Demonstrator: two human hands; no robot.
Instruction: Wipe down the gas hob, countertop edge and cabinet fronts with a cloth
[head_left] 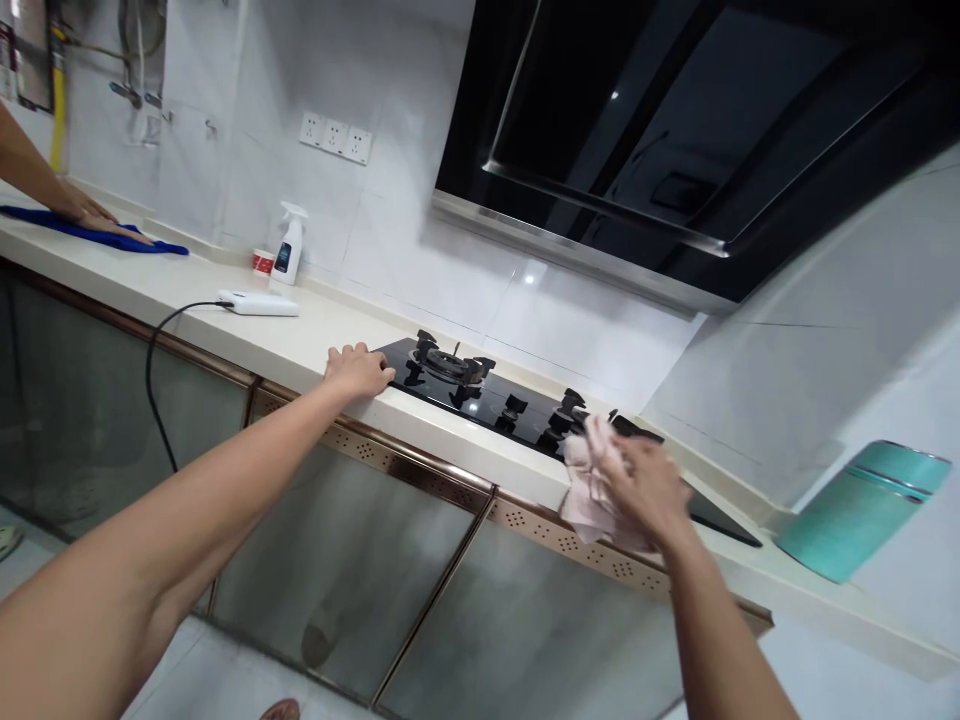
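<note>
My right hand is closed on a pale pink cloth, which hangs over the counter's front edge by the right burner. It is slightly blurred. My left hand leans on the white counter at the near left corner of the black gas stove, its fingers slightly bent and apart, with nothing seen in them. On the stove, the left burner shows fully, while the cloth and my right hand partly cover the right burner. A control knob stands between the burners.
A spray bottle, a small red-and-white tub and a white device with a black cable stand left. Another person's hand presses a blue cloth. A teal canister stands right. The range hood overhangs the stove.
</note>
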